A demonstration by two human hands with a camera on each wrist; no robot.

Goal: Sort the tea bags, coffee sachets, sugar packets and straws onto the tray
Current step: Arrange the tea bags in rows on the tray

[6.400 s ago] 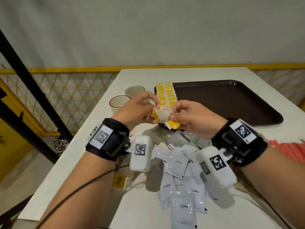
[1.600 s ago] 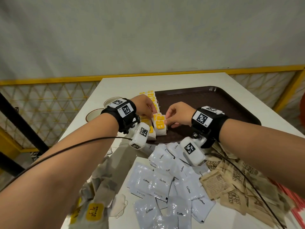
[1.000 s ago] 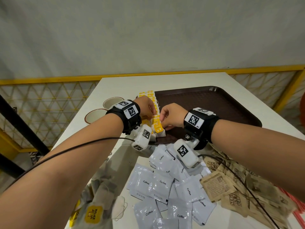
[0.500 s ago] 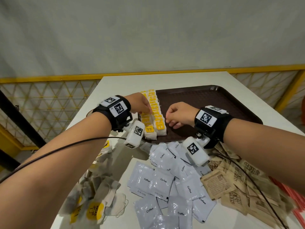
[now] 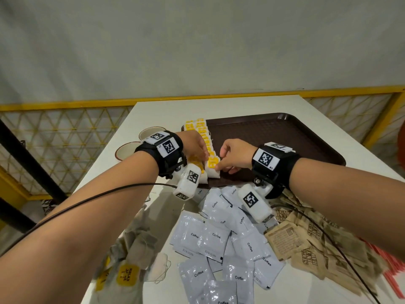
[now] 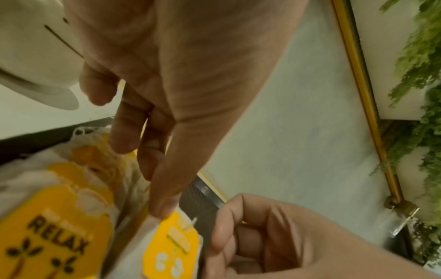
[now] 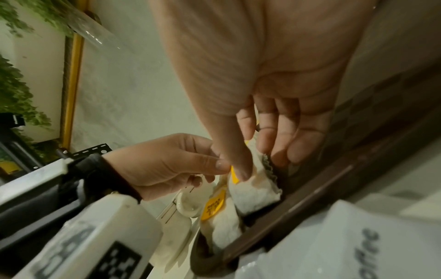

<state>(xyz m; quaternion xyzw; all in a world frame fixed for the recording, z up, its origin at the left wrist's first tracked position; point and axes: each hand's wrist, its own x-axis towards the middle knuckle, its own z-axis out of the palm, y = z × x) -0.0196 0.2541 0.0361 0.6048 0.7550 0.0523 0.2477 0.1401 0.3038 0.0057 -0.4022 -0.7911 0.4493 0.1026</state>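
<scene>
Here, from the head camera, both hands meet at the near left corner of the dark brown plastic tray (image 5: 274, 132) on the white table (image 5: 153, 110): the left hand (image 5: 194, 144) and the right hand (image 5: 235, 153) both touch the nearest white tea bag with a yellow tag (image 5: 213, 166), the front one of two rows of tea bags (image 5: 200, 130) lined up along the tray's left edge. Loose tea bags (image 5: 133, 257) lie in a heap on the table at the near left, white coffee sachets (image 5: 221, 238) are spread in front of the tray, brown paper sugar packets (image 5: 306, 244) lie to their right, and red straws (image 5: 392, 270) show at the far right edge. Two ceramic cups (image 5: 151, 133) stand left of the tray. In the left wrist view, the left hand (image 6: 167, 85) has its fingers loosely bent, its thumb tip pressing the top edge of the tagged tea bag (image 6: 171, 243), while the right hand (image 6: 257, 236) sits curled just beside it. In the right wrist view, the right hand (image 7: 262, 94) pinches that tea bag (image 7: 255, 186) between thumb and fingers, inside the tray rim (image 7: 322, 185), with the left hand (image 7: 171, 162) touching its yellow tag
</scene>
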